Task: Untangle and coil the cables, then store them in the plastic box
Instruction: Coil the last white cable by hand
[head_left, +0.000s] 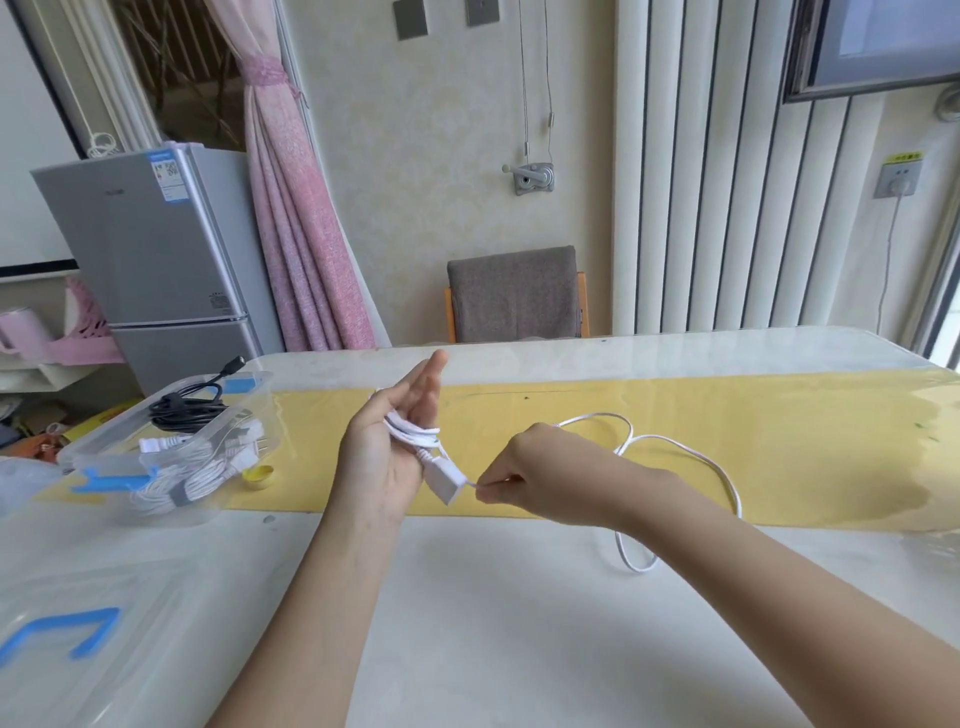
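Note:
A white cable (675, 441) trails in loose loops over the yellow mat (779, 467) to the right. Its white plug end (447, 483) hangs below my left hand (384, 447), which is raised above the table with a few turns of the cable wound around the palm and the fingers pointing up. My right hand (530, 480) pinches the cable just right of the plug. At the left stands the clear plastic box (104, 457) with blue clips, holding a coiled black cable (187, 408) and bundled white cables (197, 467).
The box's clear lid (57, 634) with blue clips lies at the near left on the white table (467, 623). A small yellow cap (258, 475) sits beside the box. A chair (514, 296) stands behind the table, a small fridge (156, 260) at the back left.

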